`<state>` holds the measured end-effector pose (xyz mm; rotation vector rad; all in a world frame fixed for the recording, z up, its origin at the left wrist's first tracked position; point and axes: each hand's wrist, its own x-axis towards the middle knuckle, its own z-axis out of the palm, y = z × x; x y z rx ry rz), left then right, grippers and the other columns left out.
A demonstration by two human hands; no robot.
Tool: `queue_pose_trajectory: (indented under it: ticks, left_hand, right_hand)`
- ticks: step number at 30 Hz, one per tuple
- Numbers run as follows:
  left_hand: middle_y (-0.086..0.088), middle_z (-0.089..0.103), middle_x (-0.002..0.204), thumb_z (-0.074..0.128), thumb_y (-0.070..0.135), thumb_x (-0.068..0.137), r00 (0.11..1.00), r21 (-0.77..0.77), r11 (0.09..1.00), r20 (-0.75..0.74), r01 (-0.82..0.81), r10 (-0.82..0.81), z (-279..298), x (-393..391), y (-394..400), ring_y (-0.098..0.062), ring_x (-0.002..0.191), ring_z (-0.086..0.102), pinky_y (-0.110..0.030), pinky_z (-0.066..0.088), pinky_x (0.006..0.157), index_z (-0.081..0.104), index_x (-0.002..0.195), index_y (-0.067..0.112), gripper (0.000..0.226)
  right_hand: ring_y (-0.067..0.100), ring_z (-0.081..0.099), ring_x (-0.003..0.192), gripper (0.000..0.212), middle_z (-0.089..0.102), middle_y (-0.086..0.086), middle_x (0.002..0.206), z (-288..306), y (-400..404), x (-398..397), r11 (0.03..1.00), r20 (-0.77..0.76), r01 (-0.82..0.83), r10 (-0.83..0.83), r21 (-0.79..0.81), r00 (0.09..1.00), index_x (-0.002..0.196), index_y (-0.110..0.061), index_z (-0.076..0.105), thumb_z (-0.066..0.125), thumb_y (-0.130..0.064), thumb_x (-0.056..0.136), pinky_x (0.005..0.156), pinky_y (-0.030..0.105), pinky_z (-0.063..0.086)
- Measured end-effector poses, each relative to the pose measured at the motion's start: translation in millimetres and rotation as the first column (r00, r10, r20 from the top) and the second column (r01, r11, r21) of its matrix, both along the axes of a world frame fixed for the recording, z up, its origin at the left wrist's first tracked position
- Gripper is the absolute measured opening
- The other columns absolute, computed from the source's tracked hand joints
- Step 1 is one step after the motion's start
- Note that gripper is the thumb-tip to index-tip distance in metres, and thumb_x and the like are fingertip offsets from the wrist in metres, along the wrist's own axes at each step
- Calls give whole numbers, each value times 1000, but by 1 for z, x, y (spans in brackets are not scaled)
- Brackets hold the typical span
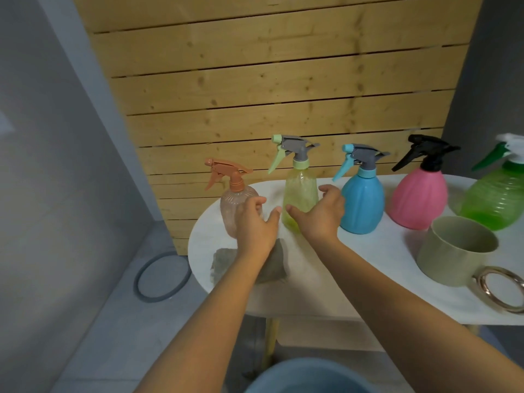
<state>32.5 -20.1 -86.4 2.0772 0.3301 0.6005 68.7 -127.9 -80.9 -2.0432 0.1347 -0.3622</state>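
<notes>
Five spray bottles stand in a row on a white table (368,279): a clear peach one (236,204), a yellow-green one (300,194), a blue one (363,205), a pink one (418,199) and a green one (499,199). My left hand (256,226) hovers in front of the peach bottle with fingers loosely curved and thumb spread, holding nothing. My right hand (321,215) is spread wide at the yellow-green bottle's lower part, thumb in front and fingers at its right side; no firm grip shows. A grey cloth (272,265) lies under my left wrist, partly hidden.
A beige pot (453,251) stands at the right front of the table, with a gold ring (502,290) beside it. Behind the table is a wooden slat wall (269,80). A grey hoop (163,276) lies on the floor at the left. A blue bucket rim (309,375) shows below.
</notes>
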Motion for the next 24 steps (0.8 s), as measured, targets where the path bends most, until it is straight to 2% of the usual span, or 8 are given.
queue_pose_trajectory:
  ticks: [2,5,10,13,16,19,21,24]
  left_hand:
    - [-6,56,117,67,32,87,999,-32,998,-24,46,-47,0,4,-9,-16,109,52,-26,42,91,56,117,11,38]
    - [-5,54,120,63,32,89,997,-67,996,-46,57,-60,1,7,-17,-15,110,53,-23,41,89,55,119,12,36]
    - [-6,52,120,60,27,92,999,-176,984,-19,40,-44,16,-4,-18,-12,102,51,-19,37,83,50,123,12,36]
    - [-2,50,118,56,27,94,997,-242,968,59,58,-45,39,-29,-25,-12,103,52,-28,44,93,40,134,13,45]
    - [2,43,138,53,31,95,985,-302,941,130,151,-116,51,-62,-25,-10,114,52,-40,44,103,21,147,25,62]
    - [8,26,154,58,34,91,955,-327,905,204,272,-213,56,-98,-24,-4,129,42,-42,41,107,12,148,41,73]
    - [10,25,153,59,24,93,935,-342,871,182,352,-306,62,-133,-31,4,129,34,-28,38,108,11,150,36,75]
    - [13,29,149,58,20,90,896,-296,846,107,443,-431,62,-169,-37,4,132,29,-2,37,92,18,149,29,72]
  right_hand:
    - [27,35,131,89,35,7,143,-2,0,12,994,-90,-112,111,-8,990,141,-14,26,79,-33,72,107,39,32]
    - [27,43,128,81,42,4,141,-3,2,24,982,-128,-187,183,-21,975,142,-20,27,73,-33,76,105,45,36]
    - [20,51,112,74,43,6,131,5,-7,-1,972,-58,-232,230,-34,971,134,-15,40,75,-40,74,87,30,41]
    - [11,44,94,73,41,5,125,20,-25,-34,958,-29,-286,286,-13,958,132,-16,42,76,-39,72,79,23,35]
    - [15,50,93,66,45,4,118,33,-52,-72,918,-103,-397,395,1,913,125,-19,45,77,-38,70,73,24,40]
    - [14,60,89,59,61,1,103,46,-86,-107,819,-275,-553,573,152,772,113,-23,52,75,-44,62,75,28,48]
    - [16,61,81,51,67,-1,88,51,-112,-135,725,-349,-643,685,247,639,102,-21,61,70,-44,58,77,32,48]
    - [22,60,77,51,66,6,84,44,-143,-157,593,-398,-637,804,493,441,91,-12,66,68,-43,51,75,34,46]
